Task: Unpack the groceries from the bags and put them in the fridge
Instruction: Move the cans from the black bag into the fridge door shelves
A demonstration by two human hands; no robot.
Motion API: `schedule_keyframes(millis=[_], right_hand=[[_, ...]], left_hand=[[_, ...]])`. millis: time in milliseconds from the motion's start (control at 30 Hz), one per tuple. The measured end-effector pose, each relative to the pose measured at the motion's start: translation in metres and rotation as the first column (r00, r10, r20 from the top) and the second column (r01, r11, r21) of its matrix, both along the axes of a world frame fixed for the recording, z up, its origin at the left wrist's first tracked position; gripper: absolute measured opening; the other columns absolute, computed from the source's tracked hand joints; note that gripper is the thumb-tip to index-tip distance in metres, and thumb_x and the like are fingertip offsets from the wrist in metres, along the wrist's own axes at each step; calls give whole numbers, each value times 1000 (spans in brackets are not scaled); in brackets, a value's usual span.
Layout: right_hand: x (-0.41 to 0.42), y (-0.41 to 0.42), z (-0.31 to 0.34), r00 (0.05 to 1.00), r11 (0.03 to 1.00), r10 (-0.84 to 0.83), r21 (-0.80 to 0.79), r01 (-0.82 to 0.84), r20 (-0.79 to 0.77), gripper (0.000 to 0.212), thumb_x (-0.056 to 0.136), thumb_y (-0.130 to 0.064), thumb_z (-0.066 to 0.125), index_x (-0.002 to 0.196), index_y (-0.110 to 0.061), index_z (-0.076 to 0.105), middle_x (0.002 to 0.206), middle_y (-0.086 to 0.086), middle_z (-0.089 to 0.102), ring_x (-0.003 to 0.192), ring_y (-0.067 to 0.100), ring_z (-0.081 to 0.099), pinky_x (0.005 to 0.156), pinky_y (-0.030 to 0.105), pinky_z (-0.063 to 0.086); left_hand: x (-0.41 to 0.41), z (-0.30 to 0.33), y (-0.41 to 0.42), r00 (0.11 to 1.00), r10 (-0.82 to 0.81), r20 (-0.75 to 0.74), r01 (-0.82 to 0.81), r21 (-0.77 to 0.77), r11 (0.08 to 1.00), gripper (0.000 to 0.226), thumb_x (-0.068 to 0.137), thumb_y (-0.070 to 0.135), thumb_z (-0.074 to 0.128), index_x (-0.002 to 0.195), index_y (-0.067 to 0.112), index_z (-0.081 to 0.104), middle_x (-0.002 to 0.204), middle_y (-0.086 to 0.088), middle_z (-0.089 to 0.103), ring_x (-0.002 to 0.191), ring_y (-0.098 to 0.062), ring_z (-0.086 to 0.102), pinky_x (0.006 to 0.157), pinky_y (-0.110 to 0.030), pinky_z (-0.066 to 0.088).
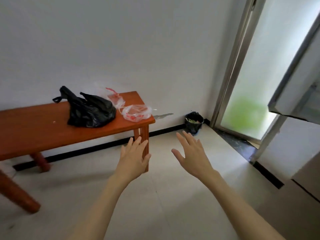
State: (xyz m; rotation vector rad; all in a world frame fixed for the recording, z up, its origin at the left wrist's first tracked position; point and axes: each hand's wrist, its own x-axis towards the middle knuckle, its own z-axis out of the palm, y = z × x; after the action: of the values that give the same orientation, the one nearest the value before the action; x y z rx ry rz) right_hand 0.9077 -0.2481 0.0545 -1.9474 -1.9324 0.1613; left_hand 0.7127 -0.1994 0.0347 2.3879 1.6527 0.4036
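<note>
The fridge (301,84) stands at my right with its door swung open, its inside too blurred to read. A red wooden table (34,129) runs along the wall on my left. On its far end slumps a black bag (90,111), and just beside it, toward the table's corner, lie two clear bags with red print: one (136,113) at the near corner, the other (115,99) behind it by the wall. A small black bin (193,122) sits in the floor corner near the doorway. My left hand (133,156) and right hand (194,153) hover over the floor, fingers straight and spread, holding nothing, well short of the bags.
</note>
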Motion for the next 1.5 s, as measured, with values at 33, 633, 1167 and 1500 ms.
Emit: schedule_keyframes(millis=[33, 633, 1167, 1500], right_hand=[[-19, 17, 2, 1000, 1000, 25, 4, -25, 1, 61, 96, -46, 38, 149, -24, 16, 158, 1, 12, 146, 18, 4, 118, 41, 6], [-191, 304, -36, 963, 962, 227, -119, -245, -142, 62, 96, -44, 41, 149, -24, 17, 157, 1, 15, 145, 21, 11, 118, 45, 14], [-292, 558, -60, 946, 925, 322, -206, -319, -21, 62, 97, -46, 36, 150, -22, 14, 158, 5, 13, 145, 24, 10, 117, 46, 13], [-398, 698, -87, 968, 925, 71, -346, -155, -242, 67, 94, -49, 42, 147, -13, 21, 153, 9, 27, 140, 27, 27, 110, 47, 32]], left_hand=[[-19, 2, 13, 1000, 25, 2, -25, 2, 1000, 55, 97, 41, 33, 147, 25, 17, 157, 1, 5, 145, -23, -4, 116, -48, 3], [-208, -44, 248, 964, 262, 44, -256, -103, 961, 54, 98, 40, 33, 147, 25, 18, 157, 1, 5, 144, -21, -5, 116, -45, 3], [-312, -49, 484, 970, 242, -18, -242, -53, 969, 53, 98, 37, 33, 147, 22, 19, 157, -1, 4, 144, -22, -8, 115, -45, 1], [-378, -73, 634, 960, 66, -273, -45, 85, 995, 53, 97, 42, 32, 146, 22, 23, 156, -3, 14, 143, -28, -13, 108, -54, -17]])
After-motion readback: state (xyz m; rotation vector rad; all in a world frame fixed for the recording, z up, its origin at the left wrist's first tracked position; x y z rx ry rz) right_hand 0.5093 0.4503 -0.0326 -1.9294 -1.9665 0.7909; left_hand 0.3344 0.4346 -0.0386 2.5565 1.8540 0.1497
